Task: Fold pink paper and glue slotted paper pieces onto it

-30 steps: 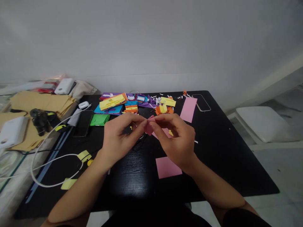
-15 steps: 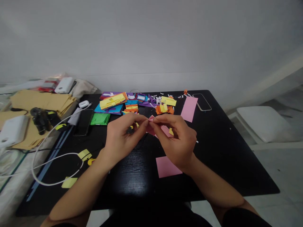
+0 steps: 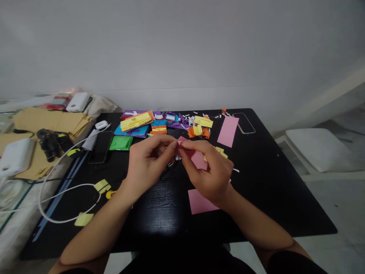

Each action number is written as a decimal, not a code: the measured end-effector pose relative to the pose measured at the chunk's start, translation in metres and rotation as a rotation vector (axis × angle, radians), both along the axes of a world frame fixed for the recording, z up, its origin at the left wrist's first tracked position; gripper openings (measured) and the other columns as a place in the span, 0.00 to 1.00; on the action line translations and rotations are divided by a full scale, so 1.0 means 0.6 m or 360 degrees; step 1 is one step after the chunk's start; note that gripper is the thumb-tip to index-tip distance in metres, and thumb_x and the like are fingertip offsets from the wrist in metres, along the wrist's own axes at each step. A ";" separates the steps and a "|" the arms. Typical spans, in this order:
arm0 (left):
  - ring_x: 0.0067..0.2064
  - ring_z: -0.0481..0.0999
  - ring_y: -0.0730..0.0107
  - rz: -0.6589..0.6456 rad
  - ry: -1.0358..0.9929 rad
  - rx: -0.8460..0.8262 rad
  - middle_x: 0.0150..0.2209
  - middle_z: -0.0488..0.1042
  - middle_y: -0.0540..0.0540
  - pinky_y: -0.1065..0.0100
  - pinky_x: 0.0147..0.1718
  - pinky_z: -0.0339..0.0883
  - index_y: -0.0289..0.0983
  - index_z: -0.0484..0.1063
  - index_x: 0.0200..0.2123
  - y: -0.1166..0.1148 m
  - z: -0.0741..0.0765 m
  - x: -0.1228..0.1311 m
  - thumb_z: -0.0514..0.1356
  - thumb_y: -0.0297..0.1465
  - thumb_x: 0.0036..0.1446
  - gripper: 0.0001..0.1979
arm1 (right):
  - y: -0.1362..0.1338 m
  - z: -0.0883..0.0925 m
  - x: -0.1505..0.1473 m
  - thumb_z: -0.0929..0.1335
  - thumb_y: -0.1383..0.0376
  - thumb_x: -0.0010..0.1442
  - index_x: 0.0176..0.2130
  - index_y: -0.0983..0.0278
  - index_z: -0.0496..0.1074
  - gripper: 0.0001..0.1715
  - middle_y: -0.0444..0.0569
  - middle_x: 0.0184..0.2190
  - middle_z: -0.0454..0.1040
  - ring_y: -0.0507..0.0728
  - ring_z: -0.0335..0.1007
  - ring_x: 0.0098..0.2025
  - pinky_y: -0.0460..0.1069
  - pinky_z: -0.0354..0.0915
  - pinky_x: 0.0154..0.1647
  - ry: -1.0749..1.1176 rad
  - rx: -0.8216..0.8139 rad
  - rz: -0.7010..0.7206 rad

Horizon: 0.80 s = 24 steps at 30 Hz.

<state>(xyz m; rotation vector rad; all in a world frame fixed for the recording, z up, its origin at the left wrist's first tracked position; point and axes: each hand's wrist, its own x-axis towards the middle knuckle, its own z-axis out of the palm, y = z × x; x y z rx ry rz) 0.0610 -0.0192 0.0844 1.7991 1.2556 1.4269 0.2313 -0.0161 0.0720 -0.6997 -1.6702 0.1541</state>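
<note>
Above the middle of the black table, my left hand (image 3: 151,160) and my right hand (image 3: 209,167) meet at the fingertips. Between them they pinch a piece of pink paper (image 3: 199,160), partly hidden by my right fingers. Both hands are closed, thumbs against index fingers. Just below the pinch, what looks like a dark pair of scissors (image 3: 175,161) lies mostly covered by my hands. A pink paper sheet (image 3: 202,202) lies on the table under my right wrist, and another pink strip (image 3: 228,131) rests farther back on the right.
Folded coloured papers (image 3: 137,121) and white scraps line the back of the table (image 3: 265,194). A green paper stack (image 3: 121,143), a black phone (image 3: 100,147) and a white cable (image 3: 47,179) are on the left. A phone case (image 3: 243,123) lies back right. A white stool (image 3: 319,150) stands beyond.
My right hand has shifted slightly left and turned a little. The pink paper between the fingers has changed angle, and yellow paper beyond my right hand shows more.
</note>
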 end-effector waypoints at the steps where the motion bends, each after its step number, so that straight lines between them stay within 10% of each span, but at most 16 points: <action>1: 0.18 0.72 0.78 -0.0014 -0.0046 -0.0024 0.23 0.79 0.54 0.76 0.17 0.65 0.40 0.82 0.39 0.000 0.001 0.000 0.66 0.32 0.69 0.05 | 0.000 0.000 0.000 0.74 0.76 0.67 0.53 0.58 0.77 0.19 0.48 0.42 0.86 0.58 0.86 0.42 0.55 0.84 0.46 -0.0014 0.0026 0.0025; 24: 0.30 0.81 0.72 -0.0291 -0.0352 -0.0161 0.33 0.80 0.49 0.73 0.26 0.79 0.39 0.75 0.45 0.001 0.009 0.000 0.67 0.28 0.66 0.06 | 0.022 0.009 0.020 0.74 0.75 0.65 0.54 0.53 0.76 0.23 0.48 0.45 0.83 0.64 0.80 0.51 0.64 0.78 0.54 -0.0136 0.0122 -0.0051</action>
